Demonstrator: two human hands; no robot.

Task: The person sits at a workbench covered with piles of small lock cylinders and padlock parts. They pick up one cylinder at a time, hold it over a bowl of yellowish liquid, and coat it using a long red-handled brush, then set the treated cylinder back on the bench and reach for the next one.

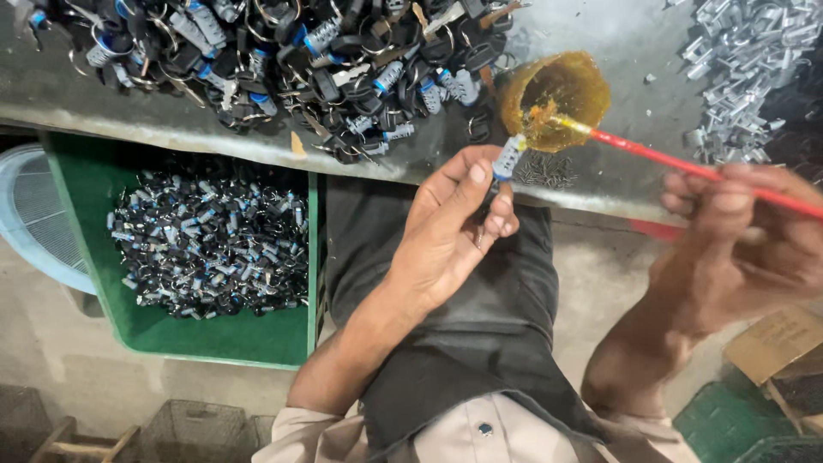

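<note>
My left hand (454, 223) grips a small silver lock cylinder (507, 158) with a blue band, its tip raised toward a round yellow tub of grease (566, 90) on the bench edge. My right hand (746, 231) holds a thin red brush (686, 165) whose far end dips into the tub's amber grease. A large heap of black and silver lock cylinders with key rings (283, 60) lies on the grey workbench (77, 103) behind.
A green crate (214, 339) under the bench at left holds several finished cylinders. Small metal clips (746, 60) are piled at the bench's right end. A pale blue basket (34, 214) sits far left. A cardboard box (776, 339) and green mesh lie at lower right.
</note>
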